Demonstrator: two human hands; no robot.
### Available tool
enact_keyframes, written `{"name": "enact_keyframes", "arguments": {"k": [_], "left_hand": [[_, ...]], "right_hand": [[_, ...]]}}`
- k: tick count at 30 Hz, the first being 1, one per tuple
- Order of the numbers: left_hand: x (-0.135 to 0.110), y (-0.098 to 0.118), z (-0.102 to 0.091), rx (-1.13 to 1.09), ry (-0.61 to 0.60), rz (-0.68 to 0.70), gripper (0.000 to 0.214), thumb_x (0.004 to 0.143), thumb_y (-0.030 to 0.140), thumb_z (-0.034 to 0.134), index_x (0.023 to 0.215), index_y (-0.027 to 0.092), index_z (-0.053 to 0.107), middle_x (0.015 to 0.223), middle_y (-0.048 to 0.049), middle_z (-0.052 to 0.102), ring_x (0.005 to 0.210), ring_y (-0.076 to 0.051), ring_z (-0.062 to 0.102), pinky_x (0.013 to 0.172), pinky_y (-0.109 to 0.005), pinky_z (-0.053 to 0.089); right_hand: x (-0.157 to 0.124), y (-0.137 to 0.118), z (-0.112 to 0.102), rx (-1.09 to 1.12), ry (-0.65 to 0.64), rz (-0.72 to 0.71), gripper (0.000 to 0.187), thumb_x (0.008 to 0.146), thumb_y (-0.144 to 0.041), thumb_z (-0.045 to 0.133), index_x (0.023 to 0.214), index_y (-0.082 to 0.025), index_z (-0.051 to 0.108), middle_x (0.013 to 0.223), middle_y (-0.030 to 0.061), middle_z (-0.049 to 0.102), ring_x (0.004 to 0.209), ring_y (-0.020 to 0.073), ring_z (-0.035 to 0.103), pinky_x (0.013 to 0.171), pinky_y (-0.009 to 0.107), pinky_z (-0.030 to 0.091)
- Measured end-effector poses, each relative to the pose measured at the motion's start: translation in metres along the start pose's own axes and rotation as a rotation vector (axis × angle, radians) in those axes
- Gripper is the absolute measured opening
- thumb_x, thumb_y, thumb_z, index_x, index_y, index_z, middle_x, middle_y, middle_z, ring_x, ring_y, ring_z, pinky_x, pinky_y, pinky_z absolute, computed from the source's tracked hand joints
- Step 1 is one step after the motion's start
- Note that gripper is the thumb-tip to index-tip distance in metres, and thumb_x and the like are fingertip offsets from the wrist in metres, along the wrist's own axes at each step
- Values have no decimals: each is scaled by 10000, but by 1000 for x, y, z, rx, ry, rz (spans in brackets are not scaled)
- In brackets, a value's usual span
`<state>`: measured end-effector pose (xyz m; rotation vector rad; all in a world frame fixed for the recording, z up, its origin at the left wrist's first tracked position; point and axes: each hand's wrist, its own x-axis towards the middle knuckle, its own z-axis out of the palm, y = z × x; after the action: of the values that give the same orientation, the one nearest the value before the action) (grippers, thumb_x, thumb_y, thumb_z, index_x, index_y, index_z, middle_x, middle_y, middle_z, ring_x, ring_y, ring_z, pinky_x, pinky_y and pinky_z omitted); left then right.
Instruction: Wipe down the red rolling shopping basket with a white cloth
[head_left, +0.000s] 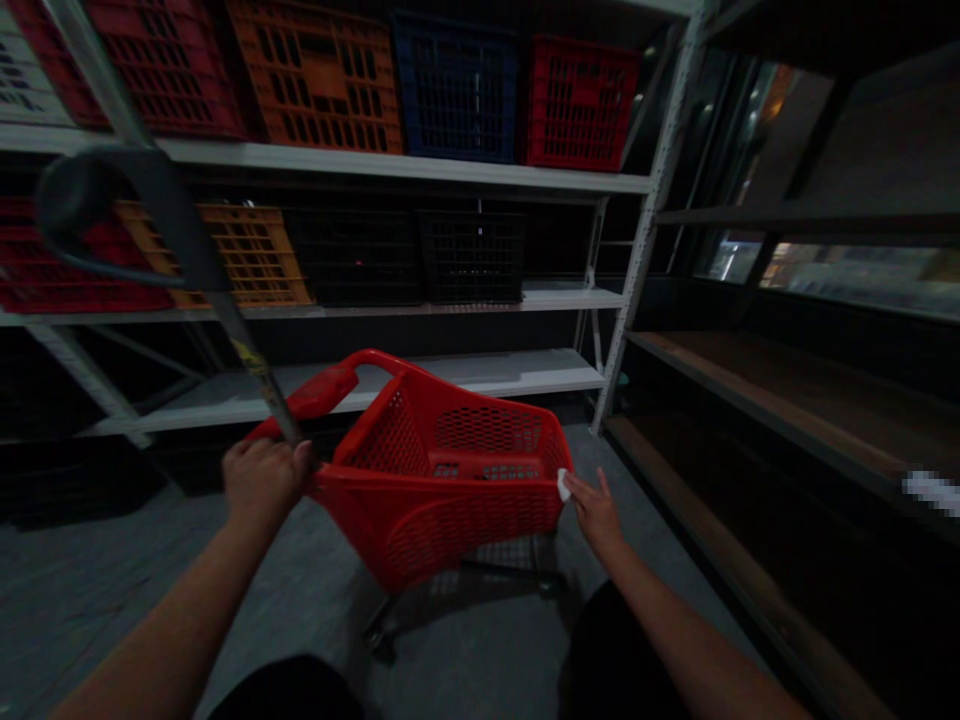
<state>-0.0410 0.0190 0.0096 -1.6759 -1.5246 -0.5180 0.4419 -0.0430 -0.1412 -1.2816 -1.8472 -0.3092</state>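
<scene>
Wiping the red cart point(450, 480) rim's right corner, right hand point(596, 512) pinching a white cloth point(563, 485); left hand point(262, 478) clenched on a pole point(251, 355); next, likely sliding the cloth along the rim.

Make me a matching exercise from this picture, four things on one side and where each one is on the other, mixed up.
Things:
1. left hand
2. right hand
3. blue crate
4. red cart

Places:
A. top shelf, between an orange and a red crate
B. on the grey floor before the shelves
C. gripping a metal pole
D. pressing a white cloth on the cart's corner

Pairs: 1-C, 2-D, 3-A, 4-B
</scene>
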Motion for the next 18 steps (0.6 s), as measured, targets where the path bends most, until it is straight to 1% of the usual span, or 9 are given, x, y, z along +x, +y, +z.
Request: {"name": "enact_keyframes", "arguments": {"k": [2, 4, 6, 8, 11, 13, 15, 16, 18], "left_hand": [[0, 3, 0, 9, -3, -8, 440, 830, 368, 268, 550, 149, 527, 543, -51, 544, 640, -179, 470, 746, -358, 315], [-1, 6, -1, 6, -13, -15, 440, 834, 366, 269, 570, 146, 544, 562, -55, 574, 662, -188, 485, 757, -370, 309], [-2, 10, -3, -2, -24, -22, 447, 838, 370, 269, 585, 146, 561, 575, -60, 596, 675, -196, 497, 761, -372, 304], [-4, 13, -7, -5, -29, -34, 458, 842, 371, 267, 586, 146, 574, 580, -68, 608, 680, -204, 507, 759, -369, 298], [-5, 16, -13, -8, -25, -43, 463, 844, 367, 271, 584, 147, 585, 577, -75, 613, 686, -215, 519, 757, -367, 293], [-6, 17, -17, -5, -19, -39, 460, 844, 366, 278, 592, 146, 593, 577, -75, 614, 686, -217, 527, 754, -364, 294], [-5, 17, -19, 3, -17, -38, 456, 843, 364, 282, 593, 144, 595, 573, -77, 610, 681, -216, 532, 744, -360, 297], [-5, 17, -19, 4, -18, -38, 455, 842, 362, 284, 592, 143, 595, 571, -77, 608, 679, -216, 532, 739, -358, 298], [-5, 16, -19, -2, -23, -33, 454, 841, 360, 285, 589, 143, 594, 568, -78, 606, 673, -214, 532, 733, -358, 299]], "right_hand": [[2, -4, 4, 6, 10, 7, 368, 792, -72, 371, 1055, -211, 587, 1069, 76, 628, 992, 186, 585, 1044, 504, 174], [14, -28, 21, 57, 18, -29, 378, 788, -60, 364, 1034, -220, 601, 1048, 73, 639, 998, 175, 581, 1056, 442, 195], [33, -68, 45, 137, 30, -87, 367, 797, -63, 363, 1006, -227, 615, 1026, 65, 650, 991, 154, 581, 1068, 375, 186], [57, -116, 70, 219, 17, -131, 334, 806, -76, 375, 991, -213, 616, 1006, 48, 659, 962, 140, 592, 1068, 375, 179], [95, -187, 100, 314, -91, -163, 279, 808, -103, 424, 993, -203, 608, 1032, 37, 649, 967, 129, 584, 1061, 397, 182], [118, -225, 114, 359, -152, -188, 259, 806, -124, 452, 1003, -193, 605, 1071, 46, 632, 1000, 128, 567, 1065, 393, 165], [134, -249, 123, 391, -206, -197, 257, 807, -139, 462, 1011, -199, 605, 1091, 40, 621, 1019, 125, 556, 1066, 385, 161], [139, -256, 125, 401, -222, -198, 261, 810, -141, 458, 1017, -205, 604, 1099, 34, 618, 1025, 122, 552, 1065, 380, 163], [139, -257, 126, 403, -224, -202, 281, 816, -140, 442, 1039, -214, 597, 1113, 23, 610, 1034, 117, 544, 1063, 370, 166]]}}
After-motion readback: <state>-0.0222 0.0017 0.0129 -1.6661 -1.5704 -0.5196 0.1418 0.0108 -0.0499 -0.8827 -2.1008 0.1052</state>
